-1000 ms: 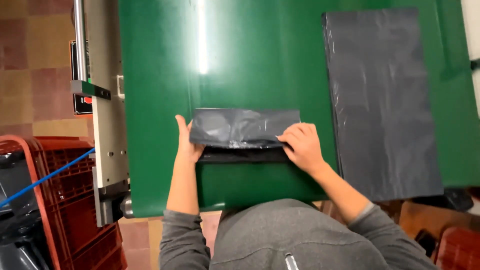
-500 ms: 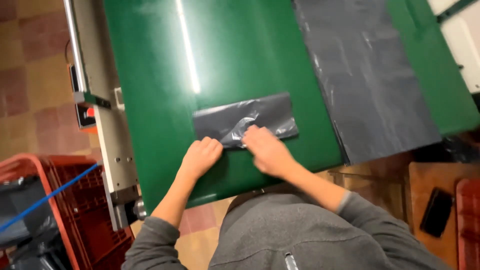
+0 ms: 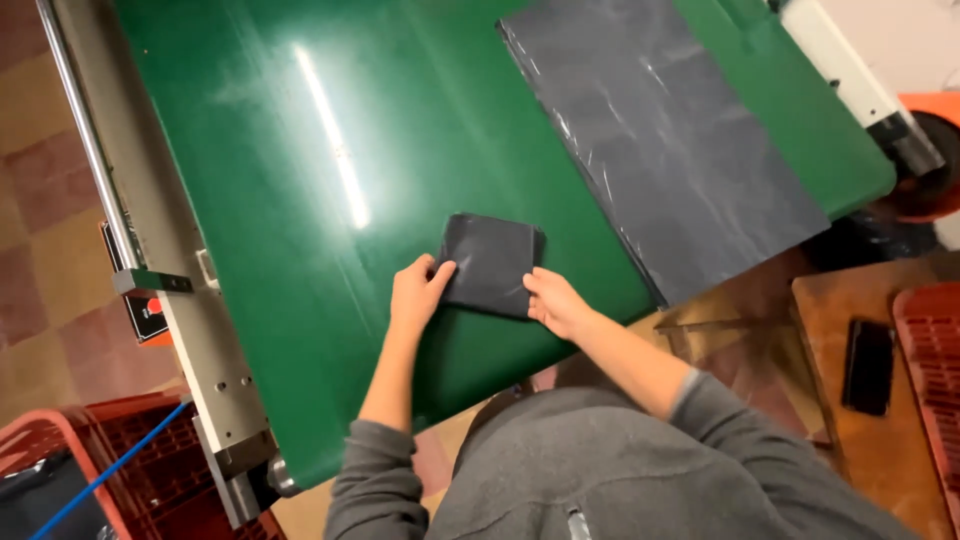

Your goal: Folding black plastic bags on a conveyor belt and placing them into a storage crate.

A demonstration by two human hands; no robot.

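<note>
Folded dark bag (image 3: 490,263) (nearly square) lies flat, slightly skewed.

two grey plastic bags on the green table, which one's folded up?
The small square grey bag between both hands; the other bag lies flat and spread out farther right.

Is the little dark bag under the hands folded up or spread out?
Folded. The dark bag is a small square packet under both hands.

Checkered tile floor (image 3: 40,170), green table (image 3: 300,120)
</note>
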